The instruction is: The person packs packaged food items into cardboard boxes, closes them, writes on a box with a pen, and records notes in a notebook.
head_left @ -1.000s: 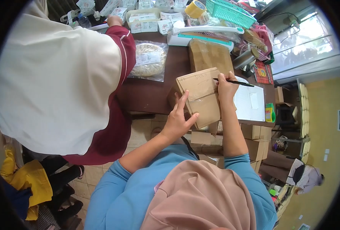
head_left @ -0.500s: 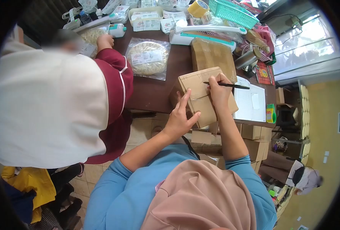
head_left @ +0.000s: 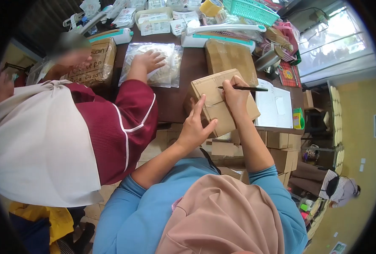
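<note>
A small cardboard box (head_left: 222, 116) rests at the table's front edge, tilted toward me. My right hand (head_left: 235, 96) is closed round a black pen (head_left: 251, 88), its tip at the upper part of the box, where faint writing shows. My left hand (head_left: 195, 130) lies on the box's left side with fingers spread, pressing it. Behind stands a larger taped carton (head_left: 231, 59). To the right lies an open notebook (head_left: 272, 111) with lined pages.
At left, a co-worker in a maroon sleeve (head_left: 133, 101) has a hand (head_left: 147, 63) on a plastic-wrapped pack (head_left: 171, 70), beside a carton with handwriting (head_left: 99, 61). A white sealer (head_left: 222, 31), turquoise basket (head_left: 253, 12) and metal tumbler (head_left: 269, 59) stand at the back.
The co-worker has leaned back, and their hand has moved right onto the flat packs. A carton with handwriting now shows at left. My pen has shifted slightly along the box top.
</note>
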The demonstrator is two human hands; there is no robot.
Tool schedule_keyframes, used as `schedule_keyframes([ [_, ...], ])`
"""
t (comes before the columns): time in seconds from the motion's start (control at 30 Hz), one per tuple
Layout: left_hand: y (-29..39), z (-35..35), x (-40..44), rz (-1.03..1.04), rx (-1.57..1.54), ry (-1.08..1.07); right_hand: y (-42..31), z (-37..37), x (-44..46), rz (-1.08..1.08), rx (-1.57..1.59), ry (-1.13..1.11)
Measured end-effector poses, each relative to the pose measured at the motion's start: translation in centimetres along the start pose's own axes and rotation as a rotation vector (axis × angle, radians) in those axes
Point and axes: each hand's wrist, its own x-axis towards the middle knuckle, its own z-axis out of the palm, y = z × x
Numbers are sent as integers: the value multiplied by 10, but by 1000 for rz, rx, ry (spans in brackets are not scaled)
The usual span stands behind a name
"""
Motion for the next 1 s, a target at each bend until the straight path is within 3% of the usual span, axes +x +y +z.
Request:
schedule_keyframes([
  [0.13,-5,1,2,92,45,39,-3,-15,5,60,253,93],
  [0.2,-5,0,1,77,33,10,-9,-36,15,243,443,249],
  [0.23,-3,-1,2,53,18,-6,-8,-54,19,220,153,253],
  [0.27,-2,-2,3,70,18,-40,2,-66,24,219,153,291],
  [0.33,-1,-2,3,57,41,-17,32,-90,27,-63,-419,216],
  [0.37,0,-1,3,-20,-113,-43,43,-103,24,249,-535,-90],
  [0.4,-7,-1,4,54,-37,-36,49,-96,11,301,-447,-24],
  [0.43,-10,-5,6,32,-77,-76,35,-96,0,173,-497,-21],
  [0.53,-17,-26,19,-61,-210,-232,6,-99,-26,285,-477,-5],
  [0.67,-6,-34,27,-152,-284,-333,5,-89,-37,291,-498,193],
  [0.73,-7,-35,28,-149,-271,-344,12,-74,-18,-206,-233,435],
  [0.77,-8,-35,29,-140,-266,-347,10,-65,-8,-206,-226,427],
  [0.83,-9,-35,28,-147,-285,-340,-7,-49,6,140,174,266],
  [1.0,-16,-34,29,-148,-305,-314,6,-29,16,131,-14,263],
])
